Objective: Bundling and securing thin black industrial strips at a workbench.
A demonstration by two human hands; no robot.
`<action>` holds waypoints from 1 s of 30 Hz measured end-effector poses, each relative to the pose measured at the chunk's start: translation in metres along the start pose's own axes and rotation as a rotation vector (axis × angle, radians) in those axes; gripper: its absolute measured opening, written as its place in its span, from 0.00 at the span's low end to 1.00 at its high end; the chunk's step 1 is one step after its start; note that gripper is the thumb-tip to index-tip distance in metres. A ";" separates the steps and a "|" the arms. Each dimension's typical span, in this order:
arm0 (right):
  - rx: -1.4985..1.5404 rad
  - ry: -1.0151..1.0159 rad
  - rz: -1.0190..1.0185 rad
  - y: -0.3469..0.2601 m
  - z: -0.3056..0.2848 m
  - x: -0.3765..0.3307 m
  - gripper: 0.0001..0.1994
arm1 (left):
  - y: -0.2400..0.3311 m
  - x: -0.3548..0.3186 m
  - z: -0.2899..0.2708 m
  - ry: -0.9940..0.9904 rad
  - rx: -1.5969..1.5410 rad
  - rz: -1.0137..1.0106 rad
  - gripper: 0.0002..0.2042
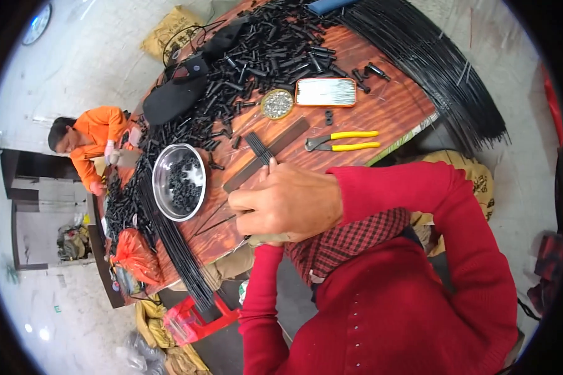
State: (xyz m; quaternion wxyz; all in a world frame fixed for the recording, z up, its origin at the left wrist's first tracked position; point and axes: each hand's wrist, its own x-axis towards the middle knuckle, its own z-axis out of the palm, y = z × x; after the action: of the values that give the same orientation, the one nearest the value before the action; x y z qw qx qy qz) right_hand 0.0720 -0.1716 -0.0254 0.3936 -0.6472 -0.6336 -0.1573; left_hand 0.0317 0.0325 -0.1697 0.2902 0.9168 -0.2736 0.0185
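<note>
My right hand (291, 201) is closed, its fingers curled, near the table's front edge. What it grips is hidden from view. My left hand (270, 239) lies beneath it, almost wholly covered, so its fingers cannot be read. Just beyond the hands, several thin black rods (258, 145) lie side by side across a flat dark bar (291, 134); a fingertip is close to their near ends. Beside the fingers, a thin dark rod (215, 225) slants over the wood. A metal bowl (204, 181) of small black parts stands to the left. Yellow-handled pliers (350, 140) rest to the right.
Black tube-like parts (275, 56) heap over the far table. An orange-rimmed tray (325, 105) holds pale pins beside a round dish (277, 117) of small metal bits. Long black rods (431, 69) overhang the right edge. A co-worker (97, 134) in orange sits at left, near a red bag (136, 255).
</note>
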 end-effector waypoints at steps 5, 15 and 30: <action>-0.026 -0.025 0.013 0.000 -0.003 -0.002 0.12 | -0.004 -0.009 0.017 0.030 0.243 -0.169 0.26; 0.029 0.132 -0.138 0.015 0.026 0.025 0.11 | -0.036 -0.073 0.046 -0.046 0.256 -0.108 0.32; -0.195 0.011 0.619 0.136 -0.070 -0.070 0.10 | 0.053 0.013 0.014 0.159 0.271 -0.171 0.47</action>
State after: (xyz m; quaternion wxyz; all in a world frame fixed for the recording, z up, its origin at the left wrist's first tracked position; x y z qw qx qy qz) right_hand 0.2104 -0.2545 -0.0718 0.3622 -0.8429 -0.3866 -0.0937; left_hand 0.0135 -0.0180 -0.1512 0.1853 0.9631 -0.1658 0.1028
